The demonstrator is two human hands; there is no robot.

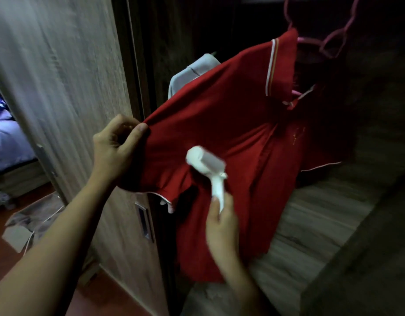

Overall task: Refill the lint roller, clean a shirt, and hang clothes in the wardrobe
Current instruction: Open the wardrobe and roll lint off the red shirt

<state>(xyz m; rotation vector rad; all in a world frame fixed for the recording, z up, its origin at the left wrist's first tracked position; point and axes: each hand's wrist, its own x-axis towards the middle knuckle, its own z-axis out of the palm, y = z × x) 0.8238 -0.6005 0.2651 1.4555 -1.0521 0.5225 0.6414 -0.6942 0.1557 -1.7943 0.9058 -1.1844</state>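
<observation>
While the left hand (115,144) pinches the red shirt (242,115) taut for a flat pass, the right hand (222,222) grips the lint roller (207,166) against its front.

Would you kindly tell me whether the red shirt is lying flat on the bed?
No, the red shirt hangs from a pink hanger, with the left hand pinching its fabric.

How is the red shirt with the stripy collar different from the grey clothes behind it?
The red polo shirt is in front and in full view; the grey garment peeks out behind it, mostly hidden. The left hand pinches the red shirt's fabric taut and the right hand holds a white lint roller against it; no hand touches the grey one. Both are inside the wooden wardrobe.
</observation>
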